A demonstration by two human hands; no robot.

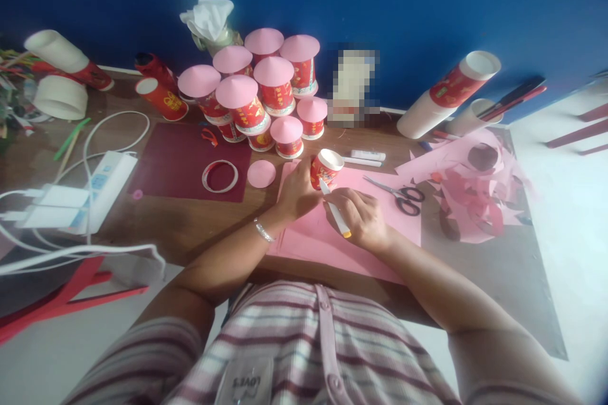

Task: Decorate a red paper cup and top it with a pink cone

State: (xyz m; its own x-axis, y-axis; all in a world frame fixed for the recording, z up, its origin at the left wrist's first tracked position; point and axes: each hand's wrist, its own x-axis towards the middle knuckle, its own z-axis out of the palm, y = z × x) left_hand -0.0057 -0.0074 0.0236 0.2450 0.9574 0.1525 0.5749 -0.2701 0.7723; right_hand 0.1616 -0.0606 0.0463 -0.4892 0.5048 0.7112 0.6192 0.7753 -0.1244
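My left hand [297,193] is closed round a small red paper cup [325,168] that stands upside down on a pink paper sheet [332,237]. My right hand [361,215] grips a white pen [335,212] with an orange end, its tip against the cup's base on the sheet. A pink paper circle [261,173] lies just left of the sheet. Black-handled scissors [399,193] rest on the sheet to the right of my hands.
Several red cups with pink cone lids [259,92] cluster behind. A tape ring [220,176] lies on a dark red sheet [175,161]. Pink paper scraps [468,186] pile at the right, cup stacks [449,95] beyond. A power strip [95,190] with cables sits left.
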